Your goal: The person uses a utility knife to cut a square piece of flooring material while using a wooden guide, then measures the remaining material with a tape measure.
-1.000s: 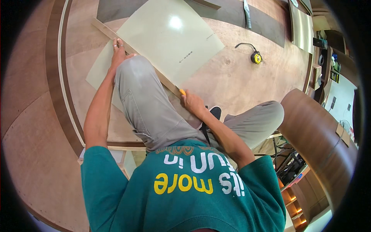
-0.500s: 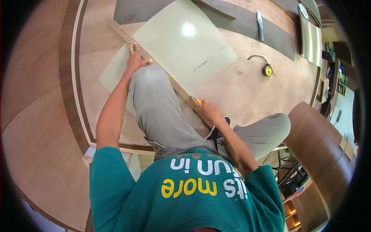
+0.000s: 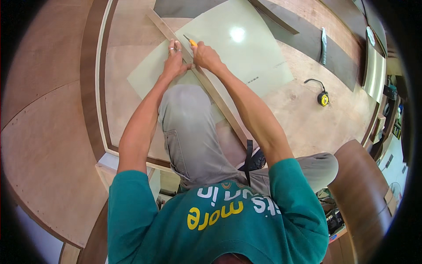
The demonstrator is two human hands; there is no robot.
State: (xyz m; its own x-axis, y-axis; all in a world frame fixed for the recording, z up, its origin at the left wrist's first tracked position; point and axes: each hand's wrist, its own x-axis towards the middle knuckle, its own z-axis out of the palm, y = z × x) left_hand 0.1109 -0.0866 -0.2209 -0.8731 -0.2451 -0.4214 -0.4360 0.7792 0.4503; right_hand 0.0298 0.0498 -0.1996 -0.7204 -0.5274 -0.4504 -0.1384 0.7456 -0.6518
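Observation:
A long straight wooden strip point(image 3: 216, 97) lies slantwise across a pale, glossy sheet point(image 3: 257, 55). My left hand point(image 3: 176, 61) presses on the strip with fingers and thumb spread. Just to its right, my right hand point(image 3: 206, 56) is closed around a yellow-handled utility knife point(image 3: 193, 42). The knife's tip points to the far left, over the sheet close to the strip's right edge. I cannot tell whether the blade touches the sheet.
The sheet rests on a wooden work surface point(image 3: 303, 112) with a raised border at left. A yellow-and-black tape measure point(image 3: 323, 98) lies at right. Farther back are a narrow dark strip point(image 3: 277, 17) and a slim wrapped object point(image 3: 324, 46). My bent knee point(image 3: 187, 103) is close to the wooden strip.
My right hand has moved the knife away from me along the strip, from its near part to beside my left hand. The left hand stays on the strip. The view has shifted slightly.

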